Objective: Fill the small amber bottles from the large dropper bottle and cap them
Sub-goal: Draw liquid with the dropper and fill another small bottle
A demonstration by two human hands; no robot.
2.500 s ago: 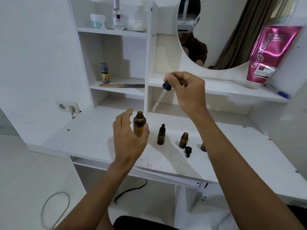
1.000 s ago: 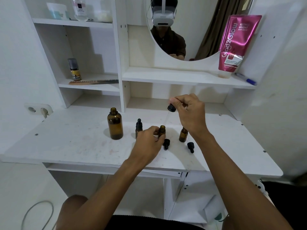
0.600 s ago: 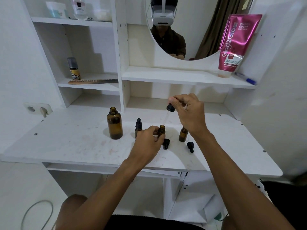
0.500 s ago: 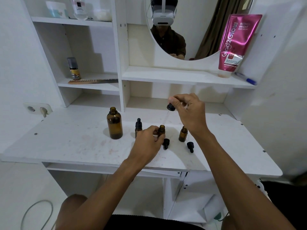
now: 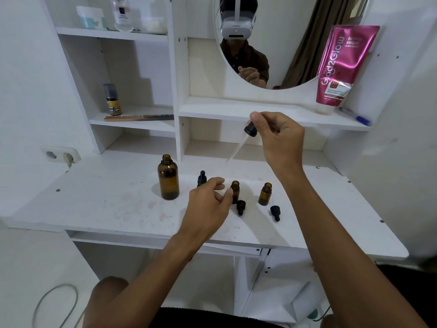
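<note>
The large amber dropper bottle [image 5: 168,178] stands uncapped on the white desk [image 5: 106,197]. To its right is a small capped bottle [image 5: 201,178], partly hidden behind my left hand [image 5: 208,204]. Two small amber bottles stand uncapped, the middle one [image 5: 235,189] and the right one [image 5: 265,194]. A black dropper cap [image 5: 241,206] lies in front of the middle bottle, and another cap [image 5: 275,212] lies in front of the right one. My left hand has its fingers apart, the thumb tip just touching the middle bottle. My right hand [image 5: 281,138] pinches the bulb of the long glass dropper [image 5: 238,147], held tilted above the desk.
Shelves rise behind the desk, holding a comb [image 5: 139,117], a small spray bottle [image 5: 112,99], a pink tube [image 5: 340,65] and a pen [image 5: 356,117]. A round mirror [image 5: 272,39] hangs above. A wall socket [image 5: 60,155] sits at the left. The desk's front edge is near my arms.
My right hand has lifted the dropper up and away from the middle small bottle. My left hand has loosened its grip on that bottle and spread its fingers.
</note>
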